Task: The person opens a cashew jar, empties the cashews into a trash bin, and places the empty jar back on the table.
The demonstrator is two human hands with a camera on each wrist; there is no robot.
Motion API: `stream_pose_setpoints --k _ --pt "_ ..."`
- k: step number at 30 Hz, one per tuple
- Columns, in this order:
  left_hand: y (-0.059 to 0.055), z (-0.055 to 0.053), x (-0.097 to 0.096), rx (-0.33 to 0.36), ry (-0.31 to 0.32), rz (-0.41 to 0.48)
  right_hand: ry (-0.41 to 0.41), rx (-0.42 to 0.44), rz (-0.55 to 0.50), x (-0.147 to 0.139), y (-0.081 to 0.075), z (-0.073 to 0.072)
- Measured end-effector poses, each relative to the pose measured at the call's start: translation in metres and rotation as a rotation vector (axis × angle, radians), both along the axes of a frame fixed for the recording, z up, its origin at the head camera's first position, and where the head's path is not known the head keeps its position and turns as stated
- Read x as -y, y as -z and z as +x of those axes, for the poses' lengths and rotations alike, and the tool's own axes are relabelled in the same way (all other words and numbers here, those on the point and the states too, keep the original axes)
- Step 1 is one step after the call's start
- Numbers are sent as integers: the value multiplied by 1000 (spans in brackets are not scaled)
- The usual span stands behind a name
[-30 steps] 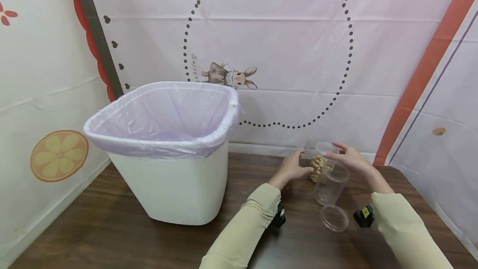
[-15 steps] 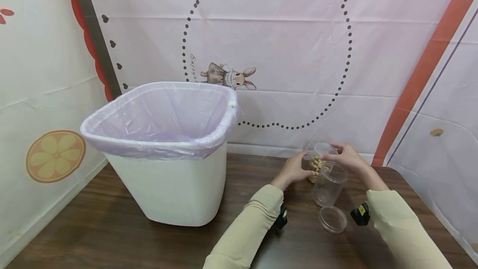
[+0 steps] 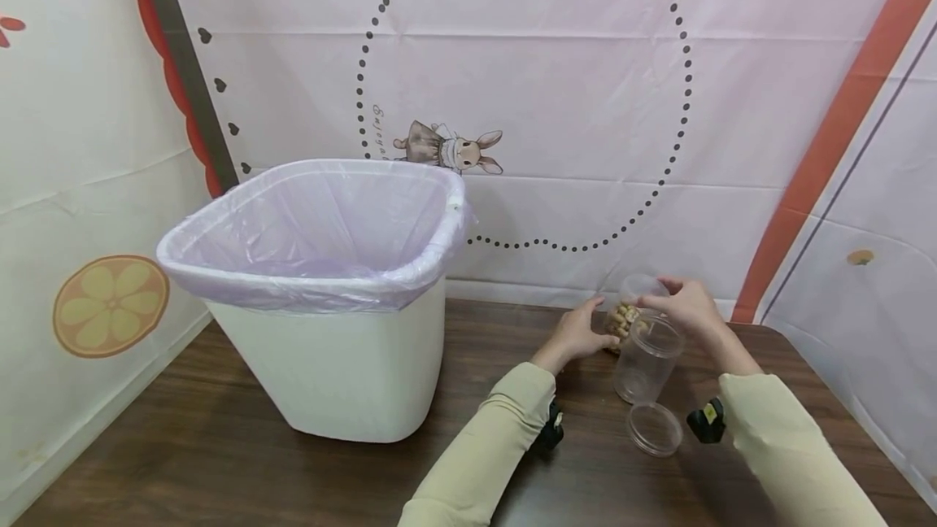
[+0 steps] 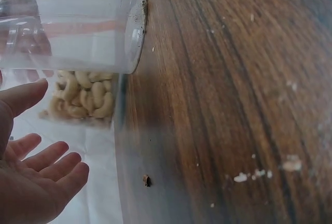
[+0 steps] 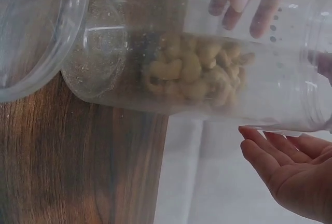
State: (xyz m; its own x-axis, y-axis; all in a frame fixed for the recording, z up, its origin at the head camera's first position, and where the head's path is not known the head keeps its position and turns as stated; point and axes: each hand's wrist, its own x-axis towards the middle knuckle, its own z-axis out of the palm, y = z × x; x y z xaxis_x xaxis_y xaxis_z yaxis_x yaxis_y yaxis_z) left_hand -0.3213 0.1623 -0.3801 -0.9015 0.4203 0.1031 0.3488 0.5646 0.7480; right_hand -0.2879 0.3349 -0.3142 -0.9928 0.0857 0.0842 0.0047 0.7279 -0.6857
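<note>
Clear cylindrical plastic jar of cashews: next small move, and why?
Probably close the left hand gently round the clear cylindrical plastic jar of cashews to steady it: that hand's fingers are extended beside the jar, not wrapped round it, while the right hand is at the jar's top.

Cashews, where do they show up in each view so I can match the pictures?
Head: cashews right of centre, lower half, behind the near jar.
Left wrist: cashews at the left, about mid-height, just below the near jar.
Right wrist: cashews near the middle, slightly high, seen through the near jar.
Shared landmark: the near jar.
</note>
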Motion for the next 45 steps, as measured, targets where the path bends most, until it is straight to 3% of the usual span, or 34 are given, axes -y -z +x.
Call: stream_pose_setpoints --k 14,30,35,42,45 --pt "-9 2 4 -81 -30 77 68 -87 -37 5 -24 17" --pt "-27 4 7 -194 -55 167 53 -129 -206 18 -40 30" --pt "-33 5 10 -248 -34 166 27 -127 -370 21 -41 32" --pt "-37 7 15 -302 13 133 -44 -97 -835 24 -42 39" --pt "-39 9 18 -336 30 122 -63 -103 -899 24 -40 43"
